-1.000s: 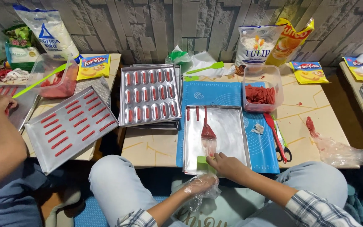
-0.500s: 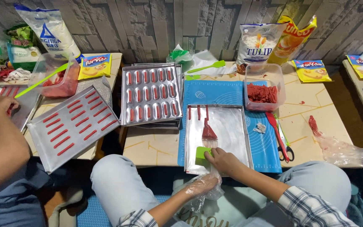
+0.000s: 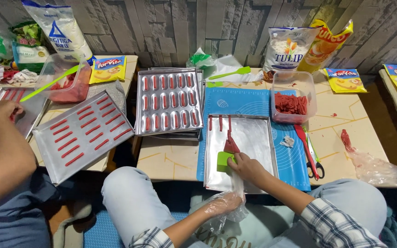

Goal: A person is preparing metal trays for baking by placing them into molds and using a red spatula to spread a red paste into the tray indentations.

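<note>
Nearest, the left hand (image 3: 221,202), wrapped in a clear plastic glove, rests loosely curled at six o'clock, holding nothing firm. Above it the right hand (image 3: 249,167) pinches a green scraper (image 3: 225,161) bearing a red dough wedge (image 3: 231,145) on the steel tray (image 3: 263,151). Best keep the scraper flat, aligning with the red strips (image 3: 220,123) at twelve o'clock.
</note>
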